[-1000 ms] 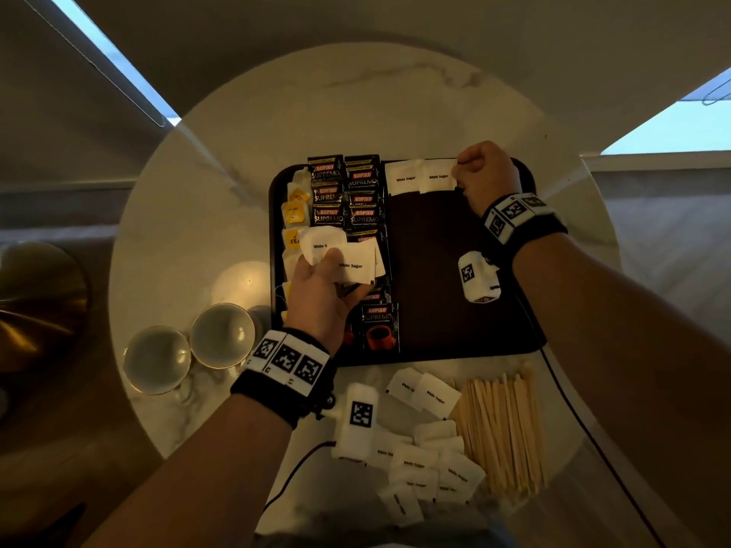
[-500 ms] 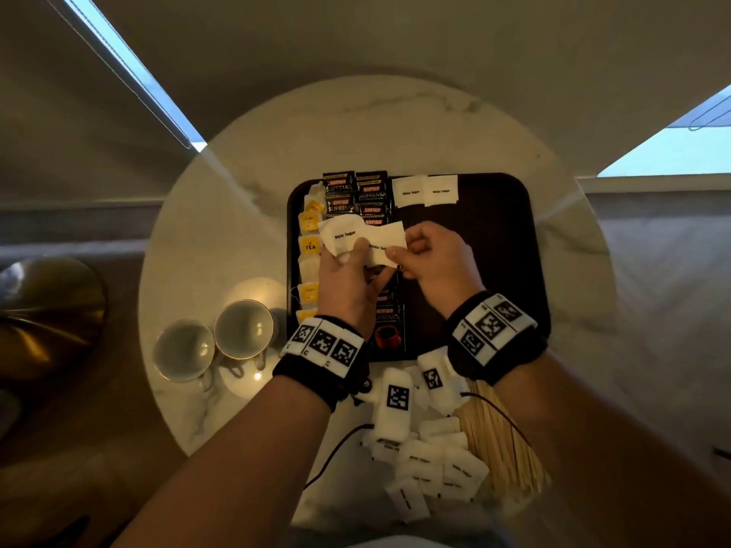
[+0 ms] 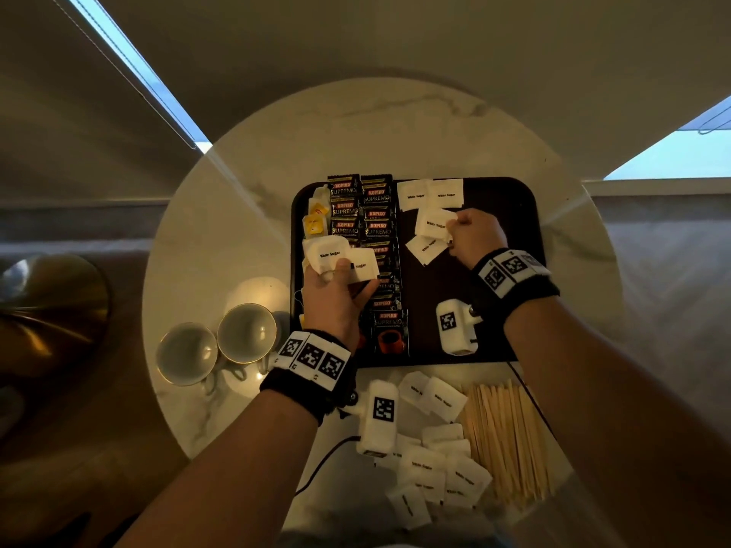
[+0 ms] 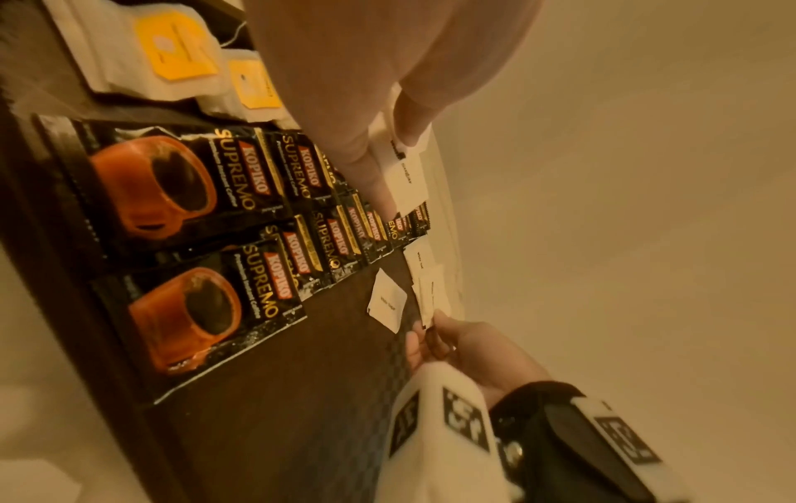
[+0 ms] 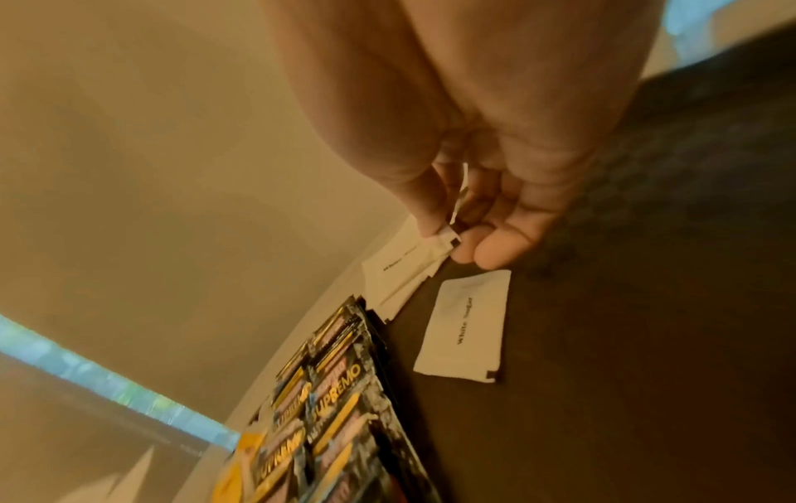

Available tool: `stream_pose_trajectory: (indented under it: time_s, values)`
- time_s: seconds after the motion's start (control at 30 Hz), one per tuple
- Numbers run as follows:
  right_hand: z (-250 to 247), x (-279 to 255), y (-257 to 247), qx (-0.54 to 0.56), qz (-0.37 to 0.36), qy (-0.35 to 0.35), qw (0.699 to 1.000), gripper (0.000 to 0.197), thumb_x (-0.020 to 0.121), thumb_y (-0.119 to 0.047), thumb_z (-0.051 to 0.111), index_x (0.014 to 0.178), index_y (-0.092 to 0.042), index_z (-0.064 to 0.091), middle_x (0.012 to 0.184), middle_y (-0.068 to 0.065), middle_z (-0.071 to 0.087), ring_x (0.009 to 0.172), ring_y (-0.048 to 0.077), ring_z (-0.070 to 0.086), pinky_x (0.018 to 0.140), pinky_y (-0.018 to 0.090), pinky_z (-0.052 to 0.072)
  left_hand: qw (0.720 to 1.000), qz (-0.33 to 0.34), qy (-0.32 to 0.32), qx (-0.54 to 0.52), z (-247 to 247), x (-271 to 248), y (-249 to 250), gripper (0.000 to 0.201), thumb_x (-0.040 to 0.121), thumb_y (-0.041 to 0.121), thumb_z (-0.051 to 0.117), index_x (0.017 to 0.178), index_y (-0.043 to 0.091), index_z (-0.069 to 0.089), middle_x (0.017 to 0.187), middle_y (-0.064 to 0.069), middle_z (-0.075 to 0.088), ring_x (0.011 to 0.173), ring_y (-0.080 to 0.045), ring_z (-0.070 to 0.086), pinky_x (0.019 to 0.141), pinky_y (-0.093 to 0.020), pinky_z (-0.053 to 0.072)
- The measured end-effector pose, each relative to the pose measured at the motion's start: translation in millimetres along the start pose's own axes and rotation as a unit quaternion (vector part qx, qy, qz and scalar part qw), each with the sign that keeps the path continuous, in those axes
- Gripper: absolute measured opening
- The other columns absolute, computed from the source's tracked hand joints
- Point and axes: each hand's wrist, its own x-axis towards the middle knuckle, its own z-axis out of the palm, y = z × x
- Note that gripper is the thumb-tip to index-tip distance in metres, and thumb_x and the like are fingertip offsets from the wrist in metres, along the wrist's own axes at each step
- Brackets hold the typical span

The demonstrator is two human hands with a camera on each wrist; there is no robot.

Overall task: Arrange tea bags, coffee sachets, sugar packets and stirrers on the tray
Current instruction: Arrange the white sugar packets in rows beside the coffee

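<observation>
A dark tray [image 3: 502, 310] on the round marble table holds tea bags [image 3: 316, 217] at the left, then two rows of black coffee sachets [image 3: 362, 215]. Two white sugar packets [image 3: 429, 193] lie along its far edge. My left hand [image 3: 336, 286] hovers over the sachets and grips a small fan of sugar packets [image 3: 340, 259]. My right hand [image 3: 472, 237] pinches a sugar packet [image 3: 433, 225] by its edge just under that pair; in the right wrist view the same packet [image 5: 443, 241] is between thumb and fingertips. Another packet [image 3: 425, 247] lies loose below it.
Loose sugar packets [image 3: 435, 468] and a bundle of wooden stirrers [image 3: 506, 437] lie on the table in front of the tray. Two cups [image 3: 217, 342] stand at the left. The tray's right half is bare dark surface. A brass lamp shade [image 3: 47, 310] sits far left.
My right hand left the far row, came to the left hand's stack, took a packet and carried it back toward the far edge. One more packet now lies loose on the tray.
</observation>
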Motion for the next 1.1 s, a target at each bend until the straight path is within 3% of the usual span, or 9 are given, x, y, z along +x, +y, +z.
stream_pose_trajectory:
  time_s: [0.07,0.1,0.27,0.47,0.63,0.8,0.97,1.1]
  values:
    - [6.3,9.5,-2.5,0.011,0.012,-0.006,1.0,0.029,0.1,-0.021,0.056,0.127,-0.012,0.064,0.12,0.007,0.069,0.1,0.022,0.068,0.087,0.039,0.059,1.0,-0.006,0.002,0.004,-0.6,1.9,-0.9,0.035,0.102,0.012,0.054,0.137,0.015,0.051,0.129,-0.014,0.062,0.115,-0.034,0.064,0.075,-0.037,0.062]
    - [8.7,12.5,-4.6,0.003,0.008,-0.001,1.0,0.029,0.1,-0.021,0.056,0.127,-0.012,0.064,0.123,0.006,0.068,0.105,0.023,0.067,0.091,0.037,0.057,1.0,-0.007,0.0,0.006,-0.9,3.3,-1.1,0.035,0.102,0.012,0.054,0.137,0.015,0.051,0.129,-0.014,0.062,0.115,-0.034,0.064,0.075,-0.037,0.062]
    - [14.3,23.1,-15.2,-0.05,-0.04,0.01,0.998,0.031,0.103,-0.019,0.052,0.13,-0.009,0.062,0.136,0.007,0.061,0.121,0.024,0.059,0.085,0.023,0.039,1.0,-0.007,-0.008,0.009,-1.3,8.1,-1.2,0.037,0.102,0.011,0.054,0.138,0.015,0.05,0.129,-0.016,0.061,0.115,-0.035,0.064,0.074,-0.037,0.062]
    - [22.5,28.9,-23.4,-0.065,-0.056,0.019,0.996,0.028,0.102,-0.022,0.056,0.126,-0.012,0.065,0.13,0.007,0.064,0.116,0.022,0.061,0.081,0.022,0.038,1.0,-0.011,-0.021,0.011,-6.1,9.4,-2.8,0.038,0.101,0.01,0.054,0.139,0.016,0.048,0.125,-0.014,0.063,0.112,-0.033,0.066,0.073,-0.035,0.062]
    - [25.2,29.9,-20.6,-0.052,-0.045,0.042,0.997,0.022,0.097,-0.026,0.065,0.115,-0.014,0.066,0.114,0.003,0.068,0.091,0.014,0.059,0.075,0.026,0.044,1.0,-0.01,-0.02,0.014,-9.7,11.3,-3.3,0.038,0.102,0.01,0.054,0.139,0.015,0.049,0.13,-0.016,0.062,0.113,-0.034,0.066,0.072,-0.035,0.061]
    - [24.5,21.1,-6.1,-0.072,-0.034,0.06,0.995,0.034,0.087,-0.034,0.077,0.112,-0.015,0.064,0.112,0.004,0.068,0.101,0.021,0.066,0.087,0.036,0.055,1.0,-0.009,-0.021,0.009,-10.6,11.4,-2.9,0.039,0.102,0.009,0.054,0.14,0.015,0.049,0.131,-0.016,0.062,0.116,-0.035,0.064,0.072,-0.035,0.061]
    - [26.2,8.5,16.7,-0.16,-0.041,0.054,0.985,0.047,0.084,-0.031,0.08,0.121,-0.015,0.058,0.124,0.009,0.06,0.114,0.028,0.059,0.096,0.041,0.05,1.0,-0.015,-0.017,0.01,-6.9,6.6,-3.1,0.038,0.101,0.009,0.055,0.138,0.015,0.05,0.129,-0.017,0.062,0.113,-0.035,0.066,0.075,-0.038,0.062]
    - [22.3,-0.8,23.4,-0.161,-0.012,0.07,0.984,0.037,0.092,-0.025,0.072,0.122,-0.011,0.056,0.121,0.012,0.063,0.112,0.029,0.061,0.088,0.037,0.05,1.0,-0.02,-0.021,0.007,-3.7,1.7,-2.7,0.036,0.101,0.009,0.055,0.136,0.014,0.051,0.127,-0.017,0.063,0.112,-0.035,0.066,0.075,-0.039,0.063]
